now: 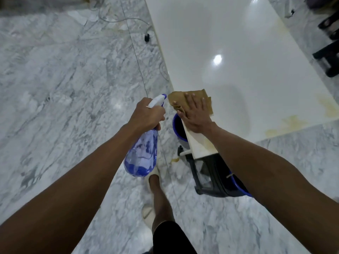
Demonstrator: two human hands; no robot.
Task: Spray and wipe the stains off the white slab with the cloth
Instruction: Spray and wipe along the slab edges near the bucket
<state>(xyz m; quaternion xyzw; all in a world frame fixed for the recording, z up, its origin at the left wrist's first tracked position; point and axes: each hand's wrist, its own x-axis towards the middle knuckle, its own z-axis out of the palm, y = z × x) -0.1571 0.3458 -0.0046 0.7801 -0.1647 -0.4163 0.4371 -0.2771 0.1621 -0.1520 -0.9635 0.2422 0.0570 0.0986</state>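
Note:
The white slab (229, 57) is glossy and runs from the middle to the top right. Yellow-brown stains (293, 123) mark its near right edge, and more staining shows at its near corner under my right forearm. A brown cloth (178, 98) lies on the slab's near left corner. My right hand (196, 114) presses flat on the cloth with fingers spread. My left hand (146, 114) grips the neck of a blue see-through spray bottle (143, 154) with a white trigger head, held over the floor just left of the slab, nozzle towards the cloth.
The slab rests on a black stand (212, 178) with a blue bucket (178, 127) beneath it. Grey marble floor (64, 79) lies all around. A cable with a black plug (146, 37) lies at top middle. Black furniture legs (328, 57) stand at right. My feet in pale slippers (152, 176) are below.

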